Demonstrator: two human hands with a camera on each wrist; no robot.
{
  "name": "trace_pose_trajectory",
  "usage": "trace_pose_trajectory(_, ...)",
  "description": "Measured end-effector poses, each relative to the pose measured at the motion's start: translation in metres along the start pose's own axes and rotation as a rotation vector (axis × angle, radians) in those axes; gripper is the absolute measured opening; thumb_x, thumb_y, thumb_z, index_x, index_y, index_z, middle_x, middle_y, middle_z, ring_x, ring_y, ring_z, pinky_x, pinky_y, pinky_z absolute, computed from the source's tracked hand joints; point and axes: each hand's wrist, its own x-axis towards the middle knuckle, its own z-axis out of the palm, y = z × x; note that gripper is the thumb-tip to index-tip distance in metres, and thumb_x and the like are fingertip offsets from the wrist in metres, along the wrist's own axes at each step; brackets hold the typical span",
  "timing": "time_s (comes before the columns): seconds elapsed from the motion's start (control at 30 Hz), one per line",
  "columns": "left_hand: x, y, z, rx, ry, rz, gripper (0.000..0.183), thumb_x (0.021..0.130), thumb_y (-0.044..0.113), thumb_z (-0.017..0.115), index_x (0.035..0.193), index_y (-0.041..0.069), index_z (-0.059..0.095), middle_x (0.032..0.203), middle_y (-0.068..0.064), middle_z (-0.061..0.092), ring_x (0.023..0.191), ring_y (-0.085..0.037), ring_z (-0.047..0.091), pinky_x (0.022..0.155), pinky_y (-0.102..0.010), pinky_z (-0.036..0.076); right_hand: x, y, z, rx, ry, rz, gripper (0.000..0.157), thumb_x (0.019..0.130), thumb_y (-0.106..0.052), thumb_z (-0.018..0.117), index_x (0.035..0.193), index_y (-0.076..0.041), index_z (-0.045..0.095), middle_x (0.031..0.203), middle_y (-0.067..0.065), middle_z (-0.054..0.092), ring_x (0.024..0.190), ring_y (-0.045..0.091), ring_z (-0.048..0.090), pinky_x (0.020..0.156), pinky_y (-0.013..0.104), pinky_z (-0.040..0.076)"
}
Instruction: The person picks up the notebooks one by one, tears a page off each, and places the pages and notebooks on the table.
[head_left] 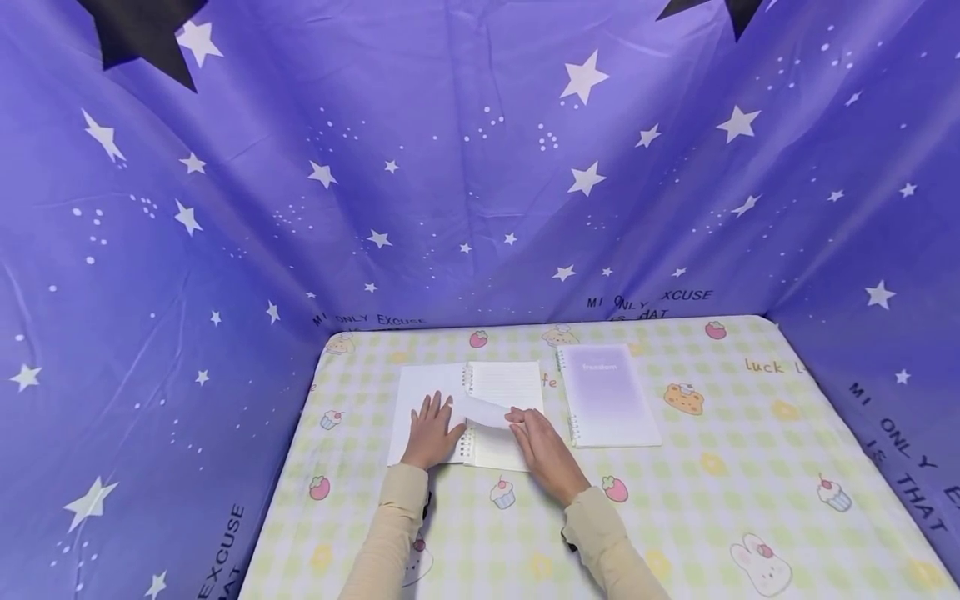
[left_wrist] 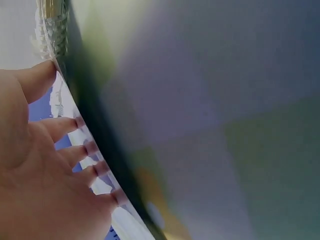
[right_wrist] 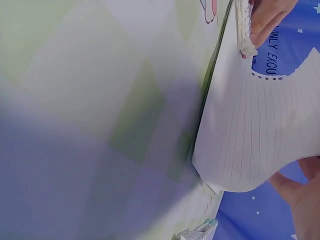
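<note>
An open spiral notebook (head_left: 510, 380) with lined pages lies on the table. My left hand (head_left: 431, 433) rests spread on its left side, thumb by the wire coil (head_left: 467, 450); in the left wrist view its fingers reach over the notebook's edge. With thumb and fingers, my right hand (head_left: 546, 450) pinches a lined sheet (head_left: 486, 412) that curves up over the right page. The right wrist view shows punched holes along a stretch of the sheet (right_wrist: 250, 135) standing away from the coil. Whether its other end is still attached I cannot tell.
Right of the open notebook lies a closed spiral notebook (head_left: 613, 400) with a purple-white cover. Both are on a green-and-white checked tablecloth (head_left: 720, 517) with printed cartoons. A purple star-patterned curtain (head_left: 465, 208) surrounds the table's back and sides.
</note>
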Motion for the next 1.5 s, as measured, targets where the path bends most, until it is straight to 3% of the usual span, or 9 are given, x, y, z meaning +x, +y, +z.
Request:
trace_pose_trajectory(0.13, 0.000, 0.000, 0.001, -0.035, -0.003, 0.018, 0.064, 0.097, 0.032, 0.056, 0.146, -0.007, 0.042, 0.157, -0.032, 0.025, 0.147, -0.050, 0.016, 0.117, -0.072, 0.006, -0.002, 0.001, -0.002, 0.013, -0.008, 0.001, 0.014, 0.105, -0.023, 0.049, 0.110, -0.014, 0.058, 0.119, 0.002, 0.069, 0.121, 0.025, 0.062, 0.107, 0.040, 0.047)
trace_pose_trajectory(0.3, 0.001, -0.003, -0.001, -0.020, -0.059, 0.020, 0.070, 0.098, 0.038, 0.055, 0.150, -0.004, 0.035, 0.160, -0.029, 0.020, 0.149, -0.048, 0.011, 0.118, -0.069, 0.004, -0.005, 0.003, -0.003, 0.011, -0.027, -0.015, 0.009, 0.104, -0.026, 0.052, 0.103, -0.019, 0.058, 0.115, -0.001, 0.072, 0.112, 0.020, 0.067, 0.097, 0.038, 0.054)
trace_pose_trajectory(0.4, 0.001, -0.006, -0.002, -0.028, -0.090, 0.019, 0.074, 0.096, 0.038, 0.058, 0.152, -0.004, 0.032, 0.161, -0.028, 0.017, 0.150, -0.047, 0.008, 0.119, -0.068, 0.002, -0.008, 0.003, -0.005, -0.014, -0.031, -0.021, 0.008, 0.103, -0.027, 0.054, 0.102, -0.020, 0.058, 0.102, -0.002, 0.074, 0.094, 0.011, 0.070, 0.083, 0.032, 0.057)
trace_pose_trajectory(0.5, 0.000, -0.007, -0.002, -0.018, -0.120, 0.020, 0.075, 0.094, 0.033, 0.057, 0.153, -0.004, 0.029, 0.162, -0.028, 0.014, 0.150, -0.047, 0.005, 0.119, -0.067, -0.001, -0.011, 0.001, -0.008, -0.036, -0.040, -0.012, 0.006, 0.102, -0.026, 0.056, 0.100, -0.021, 0.058, 0.084, -0.002, 0.071, 0.072, 0.004, 0.060, 0.068, 0.026, 0.052)
trace_pose_trajectory(0.57, 0.000, -0.008, -0.001, 0.000, -0.131, 0.022, 0.073, 0.094, 0.030, 0.054, 0.154, -0.003, 0.027, 0.162, -0.028, 0.013, 0.151, -0.046, 0.004, 0.119, -0.067, -0.002, -0.014, 0.000, -0.010, -0.044, -0.046, -0.012, 0.006, 0.102, -0.026, 0.056, 0.099, -0.020, 0.058, 0.078, -0.003, 0.067, 0.066, 0.003, 0.053, 0.065, 0.025, 0.049)
trace_pose_trajectory(0.67, -0.001, -0.007, 0.000, 0.021, -0.147, 0.010, 0.070, 0.098, 0.031, 0.046, 0.155, -0.001, 0.023, 0.163, -0.026, 0.009, 0.151, -0.044, 0.001, 0.119, -0.066, -0.004, -0.018, -0.002, -0.015, -0.048, -0.056, -0.021, 0.008, 0.101, -0.025, 0.058, 0.102, -0.020, 0.063, 0.084, -0.005, 0.071, 0.074, 0.003, 0.062, 0.071, 0.028, 0.054)
trace_pose_trajectory(0.83, -0.001, -0.005, 0.000, 0.011, -0.122, 0.005, 0.068, 0.100, 0.035, 0.046, 0.155, -0.001, 0.027, 0.163, -0.026, 0.012, 0.151, -0.044, 0.004, 0.120, -0.065, -0.002, -0.024, -0.002, -0.022, -0.047, -0.101, -0.065, 0.017, 0.100, -0.027, 0.058, 0.105, -0.019, 0.073, 0.098, -0.008, 0.076, 0.092, 0.009, 0.072, 0.084, 0.032, 0.059)
trace_pose_trajectory(1.23, 0.001, 0.000, 0.001, -0.022, -0.097, -0.001, 0.071, 0.102, 0.038, 0.045, 0.157, 0.001, 0.019, 0.163, -0.026, 0.012, 0.151, -0.044, 0.002, 0.119, -0.066, -0.005, -0.034, 0.005, -0.029, -0.001, -0.220, -0.109, 0.020, 0.101, -0.028, 0.056, 0.100, -0.020, 0.075, 0.097, -0.010, 0.075, 0.091, 0.004, 0.070, 0.081, 0.025, 0.058)
trace_pose_trajectory(1.5, 0.002, -0.013, 0.009, 0.004, -0.107, -0.038, 0.075, 0.103, 0.046, 0.041, 0.158, 0.003, 0.013, 0.166, -0.018, 0.006, 0.153, -0.037, -0.004, 0.121, -0.059, -0.010, -0.045, 0.010, -0.028, 0.004, -0.294, -0.094, 0.023, 0.103, -0.029, 0.053, 0.100, -0.021, 0.074, 0.098, -0.012, 0.074, 0.090, 0.000, 0.067, 0.079, 0.023, 0.057)
